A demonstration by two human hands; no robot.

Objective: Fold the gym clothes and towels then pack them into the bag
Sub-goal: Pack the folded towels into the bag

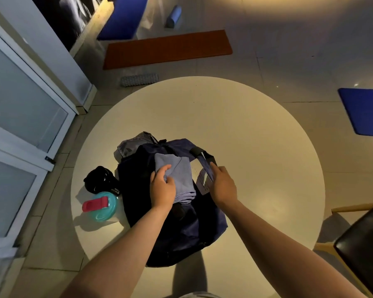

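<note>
Packing, frame centre: my left hand (163, 187) pinches the folded towel (182, 172) over the bag (187, 231); my right hand (223, 186) grips its strap (206, 166); next, tuck the towel inside.

Bag (181, 229) on table (256, 136); towel (179, 168) on bag; bottle (101, 206) left of bag
</note>
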